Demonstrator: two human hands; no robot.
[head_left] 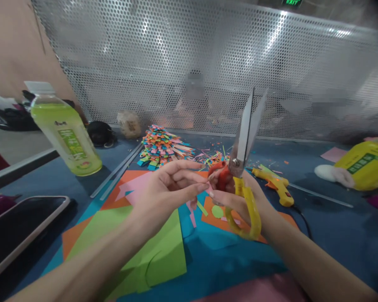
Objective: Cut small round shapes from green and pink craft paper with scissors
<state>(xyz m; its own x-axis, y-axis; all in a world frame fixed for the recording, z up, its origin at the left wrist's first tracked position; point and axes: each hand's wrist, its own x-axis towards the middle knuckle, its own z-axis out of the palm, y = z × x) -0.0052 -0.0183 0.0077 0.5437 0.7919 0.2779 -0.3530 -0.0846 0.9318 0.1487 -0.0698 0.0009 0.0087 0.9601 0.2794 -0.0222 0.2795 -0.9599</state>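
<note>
My right hand (239,201) grips the yellow and red handles of a pair of scissors (244,138), blades pointing up and slightly apart. My left hand (166,188) reaches across to the right hand, fingertips pinched on a small pink scrap of paper (209,188) right beside the scissor handles. Both hands hover over coloured paper sheets: green (151,251), blue (214,247), orange (220,218) and pink (135,184).
A pile of several coloured paper strips (162,147) lies behind the hands. A green drink bottle (66,130) stands at the left, a phone (19,230) at the near left. A yellow glue gun (275,184) and a yellow pack (365,165) lie to the right. A perforated metal screen (208,63) closes the back.
</note>
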